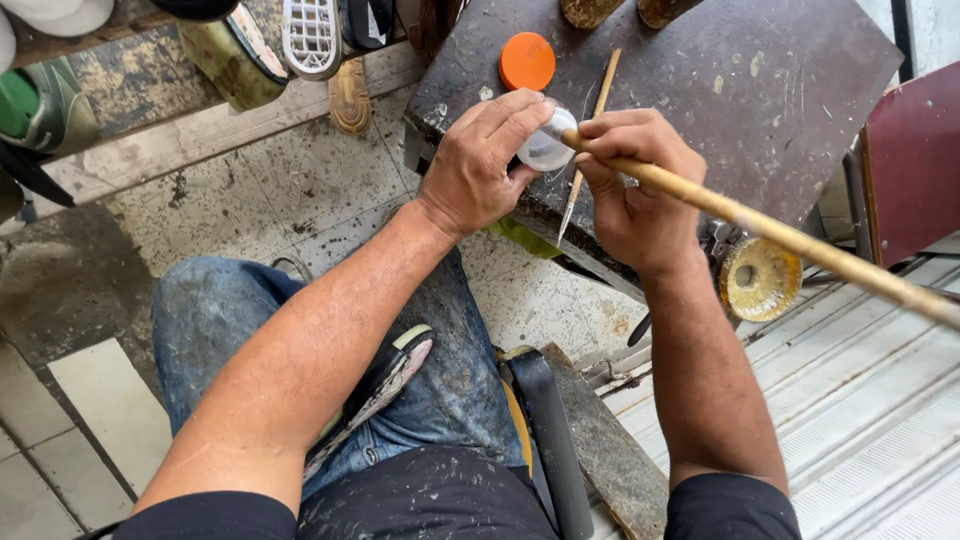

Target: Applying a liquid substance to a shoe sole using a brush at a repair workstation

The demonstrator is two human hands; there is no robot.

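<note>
Jeans (215,320), pale with dust and spotted with dried glue, cover the person's lap at the near edge of the view, and a shoe sole (385,385) with a light rim lies tilted across the thigh under the left forearm. Just beside it, between the knees, stands a dark narrow board (600,445) with a black strip along it.

Farther out, both hands meet over the near edge of a dark, stained worktable (720,110). The left hand (478,165) curls around a small clear jar (546,147), fingers over its top and thumb beneath, holding it at the table's near-left edge. The right hand (635,190) is clenched on a long yellowish stick (800,242) whose tip touches the jar's mouth; the stick's other end runs out toward the right edge of the view. A thinner pointed stick (590,140) lies on the table behind the hands, partly hidden by them.

Below the table's near-right side sits a round, glue-caked tin (758,278). Beyond the hands, an orange lid (527,61) rests flat on the table near its far-left corner. Shoes (310,35) are lined up on a shelf at the far left.
</note>
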